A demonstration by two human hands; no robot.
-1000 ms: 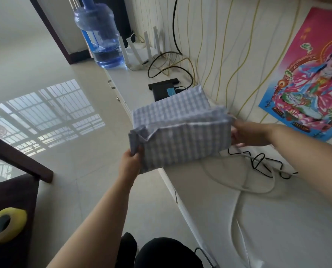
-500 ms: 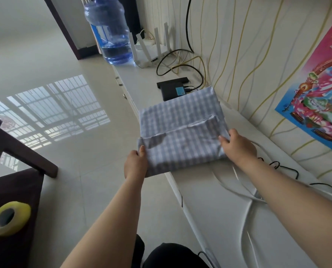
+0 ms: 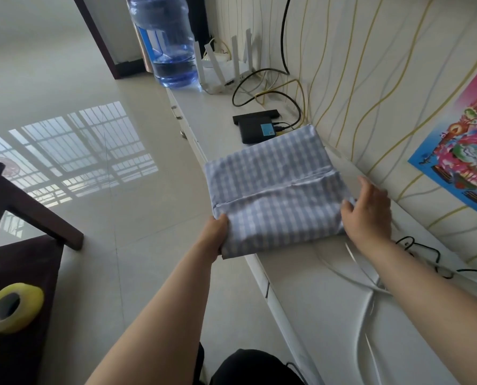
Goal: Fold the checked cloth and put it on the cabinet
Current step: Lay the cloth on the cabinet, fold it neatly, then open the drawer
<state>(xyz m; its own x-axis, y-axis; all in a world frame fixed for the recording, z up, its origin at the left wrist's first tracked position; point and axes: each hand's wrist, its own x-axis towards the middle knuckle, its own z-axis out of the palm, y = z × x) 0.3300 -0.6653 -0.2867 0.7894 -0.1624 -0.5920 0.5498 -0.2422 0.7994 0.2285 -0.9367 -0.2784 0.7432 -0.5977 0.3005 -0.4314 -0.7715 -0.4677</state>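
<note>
1. The left hand (image 3: 214,235) has its grip closed on the near left corner of the checked cloth (image 3: 273,190), thumb on top. Judged best: let go only once that corner lies flat.
2. The right hand (image 3: 368,215) rests on the near right edge, fingers loosely spread, its grip open. Press and smooth there.
3. The folded cloth lies on the cabinet (image 3: 323,298) worktop, its near left corner overhanging the front edge; nudging it toward the wall would seat it.
4. Keep it off the black box (image 3: 256,130) at its far edge and the cables (image 3: 423,252) just beside the right hand.
</note>
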